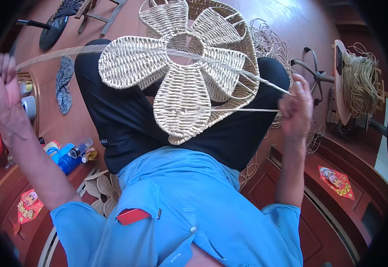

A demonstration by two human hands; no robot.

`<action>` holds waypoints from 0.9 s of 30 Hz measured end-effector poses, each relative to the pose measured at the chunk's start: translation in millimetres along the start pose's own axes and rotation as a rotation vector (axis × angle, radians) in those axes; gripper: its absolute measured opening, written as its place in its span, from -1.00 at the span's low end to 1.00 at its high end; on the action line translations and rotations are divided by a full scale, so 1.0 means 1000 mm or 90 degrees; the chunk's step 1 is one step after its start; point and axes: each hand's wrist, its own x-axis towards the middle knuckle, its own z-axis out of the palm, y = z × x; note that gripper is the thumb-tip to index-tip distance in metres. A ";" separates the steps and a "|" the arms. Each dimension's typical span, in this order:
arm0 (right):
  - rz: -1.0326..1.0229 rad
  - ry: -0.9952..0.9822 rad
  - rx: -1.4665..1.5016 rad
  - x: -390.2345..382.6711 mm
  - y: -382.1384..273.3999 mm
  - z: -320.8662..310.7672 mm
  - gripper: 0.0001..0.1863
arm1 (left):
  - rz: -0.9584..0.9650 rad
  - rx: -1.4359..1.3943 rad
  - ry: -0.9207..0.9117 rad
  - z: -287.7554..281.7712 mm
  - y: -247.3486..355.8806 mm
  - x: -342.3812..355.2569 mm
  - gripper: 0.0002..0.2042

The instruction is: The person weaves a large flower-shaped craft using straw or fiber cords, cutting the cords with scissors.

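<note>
Pale cord (265,81) crosses the woven flower (183,73), clenched by the left hand (4,84) on the flower's left and the right hand (297,107) on its right (one strand reaches a petal (181,100)).

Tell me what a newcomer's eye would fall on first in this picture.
First comes the big woven flower, its rounded petals filling the upper middle. Next is the pale cord stretched over it, running from the left hand to the right hand. Then the thick bundle of strands stands out at the upper right.
</note>
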 end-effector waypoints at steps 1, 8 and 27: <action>0.016 0.016 0.017 0.001 -0.004 -0.030 -0.56 | -0.036 0.064 0.156 0.016 -0.013 -0.008 -0.74; 0.138 0.101 0.070 -0.006 0.019 -0.062 -0.67 | -0.274 0.257 0.285 0.131 -0.100 -0.097 -0.67; 0.211 0.249 0.197 -0.017 -0.039 -0.074 -0.86 | 0.119 0.665 -0.303 0.305 -0.133 -0.137 -0.83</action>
